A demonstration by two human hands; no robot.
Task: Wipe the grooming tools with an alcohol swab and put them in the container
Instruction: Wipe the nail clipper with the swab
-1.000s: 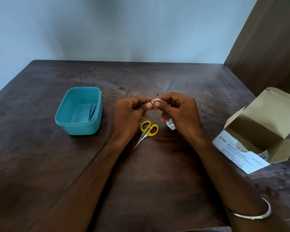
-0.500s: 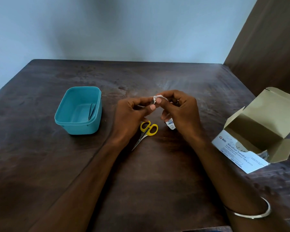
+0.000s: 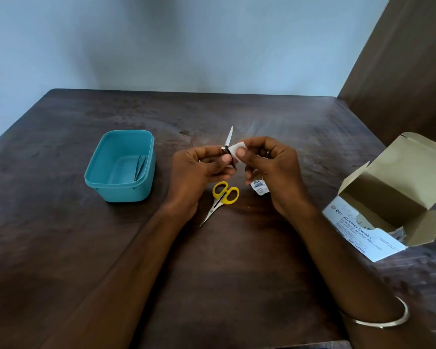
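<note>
Our left hand (image 3: 199, 165) pinches a small metal nail clipper (image 3: 229, 147) above the table (image 3: 61, 248), its lever tilted up, while our right hand (image 3: 269, 167) pinches a white alcohol swab (image 3: 235, 150) against it. The yellow-handled scissors (image 3: 222, 197) lie below our hands, and the teal container (image 3: 121, 167) at left holds tweezers (image 3: 140, 167).

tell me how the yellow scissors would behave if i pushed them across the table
The yellow scissors lie flat and closed on the table, so they would probably slide or pivot, not roll. Thin metal blades and small loops suggest they are stiff and light.
</note>
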